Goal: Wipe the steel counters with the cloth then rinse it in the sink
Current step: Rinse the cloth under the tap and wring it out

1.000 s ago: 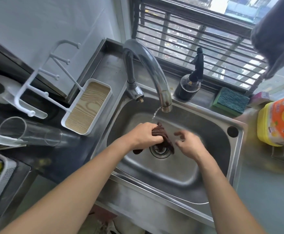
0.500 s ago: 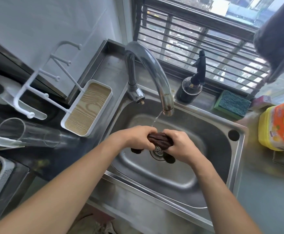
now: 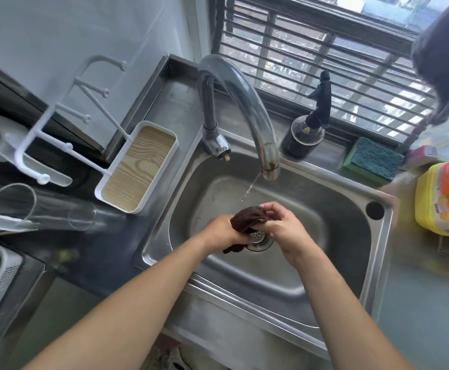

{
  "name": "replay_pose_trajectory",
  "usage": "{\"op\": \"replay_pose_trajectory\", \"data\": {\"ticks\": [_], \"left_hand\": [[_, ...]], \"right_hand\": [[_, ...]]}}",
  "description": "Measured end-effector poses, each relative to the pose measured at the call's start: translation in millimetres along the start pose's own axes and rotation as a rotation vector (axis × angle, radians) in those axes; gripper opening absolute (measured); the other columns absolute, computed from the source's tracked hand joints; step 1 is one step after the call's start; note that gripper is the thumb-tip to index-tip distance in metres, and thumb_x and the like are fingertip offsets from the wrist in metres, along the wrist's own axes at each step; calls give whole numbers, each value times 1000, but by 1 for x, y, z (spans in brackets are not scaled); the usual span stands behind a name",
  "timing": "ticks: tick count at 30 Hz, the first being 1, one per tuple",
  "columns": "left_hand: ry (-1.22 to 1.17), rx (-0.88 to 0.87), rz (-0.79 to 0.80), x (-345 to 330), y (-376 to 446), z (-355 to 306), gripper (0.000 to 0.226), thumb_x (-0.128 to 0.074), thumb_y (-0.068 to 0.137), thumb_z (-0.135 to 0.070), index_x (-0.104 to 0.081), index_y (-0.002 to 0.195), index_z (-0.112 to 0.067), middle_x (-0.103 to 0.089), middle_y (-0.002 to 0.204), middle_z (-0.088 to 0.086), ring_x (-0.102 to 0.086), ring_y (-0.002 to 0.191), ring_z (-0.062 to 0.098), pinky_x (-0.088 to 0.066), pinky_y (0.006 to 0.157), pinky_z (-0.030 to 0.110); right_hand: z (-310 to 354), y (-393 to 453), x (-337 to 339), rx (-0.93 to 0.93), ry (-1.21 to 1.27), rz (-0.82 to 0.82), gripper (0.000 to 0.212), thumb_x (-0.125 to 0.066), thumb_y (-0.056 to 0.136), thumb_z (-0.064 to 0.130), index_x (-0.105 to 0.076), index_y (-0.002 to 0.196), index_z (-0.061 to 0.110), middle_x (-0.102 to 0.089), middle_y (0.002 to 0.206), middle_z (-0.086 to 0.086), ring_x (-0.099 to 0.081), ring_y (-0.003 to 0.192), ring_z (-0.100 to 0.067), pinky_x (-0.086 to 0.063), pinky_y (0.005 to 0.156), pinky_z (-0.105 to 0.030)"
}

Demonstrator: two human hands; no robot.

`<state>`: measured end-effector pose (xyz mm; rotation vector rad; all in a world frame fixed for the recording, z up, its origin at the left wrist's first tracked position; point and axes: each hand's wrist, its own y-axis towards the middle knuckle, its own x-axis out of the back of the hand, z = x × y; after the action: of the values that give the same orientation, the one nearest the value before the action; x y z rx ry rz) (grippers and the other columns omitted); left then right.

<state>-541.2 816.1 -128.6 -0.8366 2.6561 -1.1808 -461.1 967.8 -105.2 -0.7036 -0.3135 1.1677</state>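
Observation:
A dark brown cloth (image 3: 246, 218) is bunched between both my hands over the drain (image 3: 258, 239) of the steel sink (image 3: 351, 263). My left hand (image 3: 222, 232) grips its lower left part, and a tail of cloth hangs below that hand. My right hand (image 3: 284, 227) pinches its upper right end. A thin stream of water falls from the curved steel tap (image 3: 247, 108) just above the cloth.
A black soap dispenser (image 3: 304, 134) and a green sponge (image 3: 373, 160) sit on the ledge behind the sink. A yellow and orange detergent bottle (image 3: 446, 193) stands at the right. A white tray (image 3: 138, 166), a rack and a clear glass (image 3: 42, 206) are at the left.
My right hand went from free to gripping the cloth. Both hands then shifted on the cloth; the drain strainer now shows between them.

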Motion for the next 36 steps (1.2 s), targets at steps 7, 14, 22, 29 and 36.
{"op": "replay_pose_trajectory", "data": {"ticks": [7, 14, 22, 29, 36], "left_hand": [[613, -504, -197, 18, 7, -6, 28, -67, 75, -15, -41, 67, -23, -52, 68, -1, -53, 68, 25, -38, 59, 31], [782, -1044, -245, 4, 13, -19, 6, -60, 92, -10, -57, 88, -13, -50, 87, 7, -52, 74, 22, -47, 66, 33], [1429, -572, -47, 14, 15, -19, 22, -46, 97, -14, -60, 113, -9, -66, 111, 14, -69, 94, 39, -55, 70, 44], [1161, -29, -85, -12, 11, -20, 24, -56, 90, -12, -69, 110, -12, -70, 114, 13, -68, 106, 35, -47, 74, 34], [484, 147, 148, -15, 3, -3, 13, -55, 72, -11, -52, 60, -14, -50, 55, 9, -42, 49, 24, -34, 46, 25]], "right_hand": [[-4, -11, 46, -285, 476, 428, 44, -79, 83, 18, -64, 123, 6, -66, 127, -21, -65, 119, -32, -54, 98, -52], [-22, 1, 9, -604, 529, 754, 84, -89, 66, 52, -65, 132, 7, -63, 131, -27, -71, 110, -30, -63, 84, -47], [-5, 39, -15, -495, -741, 585, 25, -76, 85, 39, -63, 81, 18, -57, 65, 0, -48, 46, -14, -34, 38, -18], [-19, 35, -23, 150, -1638, 120, 27, -59, 91, 34, -70, 110, 19, -73, 116, -10, -69, 108, -34, -54, 82, -37], [-41, 34, -9, 483, -1760, 120, 22, -51, 92, 23, -71, 99, 16, -75, 104, -9, -72, 97, -37, -38, 64, -33]]}}
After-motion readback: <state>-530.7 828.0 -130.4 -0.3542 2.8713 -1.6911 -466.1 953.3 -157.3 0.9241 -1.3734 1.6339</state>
